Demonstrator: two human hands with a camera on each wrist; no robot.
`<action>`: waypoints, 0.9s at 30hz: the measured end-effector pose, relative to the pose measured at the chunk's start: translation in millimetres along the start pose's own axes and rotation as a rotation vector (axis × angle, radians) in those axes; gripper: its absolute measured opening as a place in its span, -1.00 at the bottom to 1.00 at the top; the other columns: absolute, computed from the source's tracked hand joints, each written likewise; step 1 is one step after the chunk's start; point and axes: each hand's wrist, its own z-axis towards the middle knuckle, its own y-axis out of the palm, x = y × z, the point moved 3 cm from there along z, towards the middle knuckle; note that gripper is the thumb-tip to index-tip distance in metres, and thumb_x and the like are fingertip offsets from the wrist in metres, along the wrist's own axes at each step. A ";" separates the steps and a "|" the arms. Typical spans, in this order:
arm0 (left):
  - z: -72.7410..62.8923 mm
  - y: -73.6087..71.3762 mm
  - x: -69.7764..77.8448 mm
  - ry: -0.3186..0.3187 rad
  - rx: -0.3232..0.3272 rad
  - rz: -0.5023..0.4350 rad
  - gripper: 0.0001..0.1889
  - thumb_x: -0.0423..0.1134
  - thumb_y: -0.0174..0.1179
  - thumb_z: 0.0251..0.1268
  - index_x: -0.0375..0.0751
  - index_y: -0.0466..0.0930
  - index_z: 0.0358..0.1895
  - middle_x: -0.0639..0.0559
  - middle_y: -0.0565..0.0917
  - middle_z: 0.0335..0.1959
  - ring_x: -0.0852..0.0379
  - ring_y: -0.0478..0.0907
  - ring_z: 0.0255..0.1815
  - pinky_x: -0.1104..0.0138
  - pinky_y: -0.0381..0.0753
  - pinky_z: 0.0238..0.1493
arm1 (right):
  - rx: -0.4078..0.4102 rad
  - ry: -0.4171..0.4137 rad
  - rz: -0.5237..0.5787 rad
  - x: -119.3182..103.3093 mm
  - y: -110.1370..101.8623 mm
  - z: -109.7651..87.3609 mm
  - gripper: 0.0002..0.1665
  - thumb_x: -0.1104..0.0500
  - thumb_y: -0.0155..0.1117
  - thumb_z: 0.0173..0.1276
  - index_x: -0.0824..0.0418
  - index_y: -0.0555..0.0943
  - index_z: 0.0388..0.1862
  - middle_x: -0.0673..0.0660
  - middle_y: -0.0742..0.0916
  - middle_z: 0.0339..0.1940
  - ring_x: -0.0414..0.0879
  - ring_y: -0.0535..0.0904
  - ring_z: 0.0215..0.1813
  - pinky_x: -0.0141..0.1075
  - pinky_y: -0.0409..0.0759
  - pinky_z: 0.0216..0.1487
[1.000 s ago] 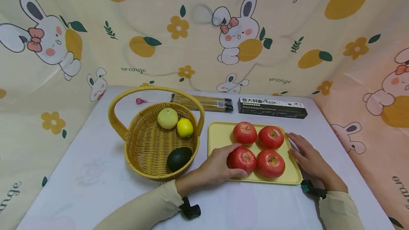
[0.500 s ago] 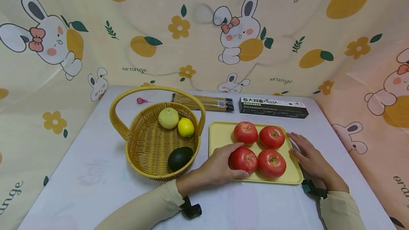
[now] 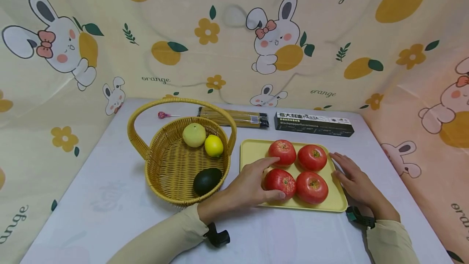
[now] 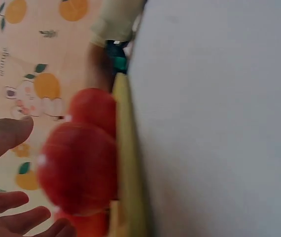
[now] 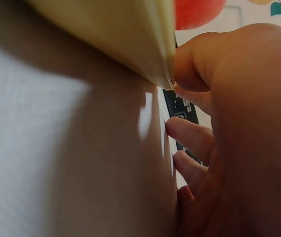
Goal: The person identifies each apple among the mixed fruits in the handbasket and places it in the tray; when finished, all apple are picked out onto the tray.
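Observation:
Several red apples sit on a yellow tray (image 3: pixel 253 149). My left hand (image 3: pixel 249 185) is spread around the left side of the front-left apple (image 3: pixel 281 183). In the left wrist view the thumb and fingers stand apart from that apple (image 4: pixel 79 168), with a gap between. Beside it is the front-right apple (image 3: pixel 312 188); behind are the back-left apple (image 3: pixel 282 152) and the back-right apple (image 3: pixel 312 157). My right hand (image 3: pixel 357 184) lies at the tray's right edge with fingers extended. In the right wrist view its thumb (image 5: pixel 192 61) touches the tray's rim.
Left of the tray stands a wicker basket (image 3: pixel 154 174) with a tall handle, holding a pale green round fruit (image 3: pixel 194 135), a lemon (image 3: pixel 214 146) and an avocado (image 3: pixel 207 181). Behind lie a lollipop (image 3: pixel 163 115), a pasta pack (image 3: pixel 234 117) and a black pasta box (image 3: pixel 314 124).
My left hand has loosened from the front-left apple and drawn slightly left, its fingers wider apart. The apple stays on the tray. My right hand has stayed in place.

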 end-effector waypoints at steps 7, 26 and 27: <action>-21.3 -42.1 23.6 0.085 0.046 0.036 -0.22 -0.01 0.51 0.41 -0.02 0.43 0.63 0.09 0.52 0.62 0.06 0.49 0.59 0.11 0.62 0.50 | -0.011 0.053 -0.050 -4.0 -9.0 -1.7 -0.13 -0.16 0.12 0.74 0.08 0.12 0.84 0.49 0.18 0.78 0.66 0.10 0.69 0.66 0.33 0.34; -157.2 -277.1 44.0 0.279 0.791 0.865 -0.18 0.41 -0.11 0.69 -0.28 0.60 0.46 -0.33 0.72 0.33 -0.38 0.63 0.33 0.13 0.53 0.58 | 0.600 -0.365 -0.353 -98.1 -134.1 -41.3 -0.38 0.03 0.21 0.71 0.17 0.49 0.64 0.38 0.53 0.62 0.51 0.39 0.58 0.36 0.21 0.70; -160.1 -285.1 44.1 0.276 0.824 0.898 -0.16 0.41 -0.13 0.68 -0.30 0.59 0.46 -0.37 0.71 0.32 -0.42 0.61 0.32 0.09 0.51 0.60 | 0.655 -0.396 -0.354 -103.7 -141.2 -43.1 -0.37 -0.01 0.19 0.72 0.19 0.50 0.63 0.37 0.53 0.63 0.49 0.39 0.60 0.30 0.20 0.73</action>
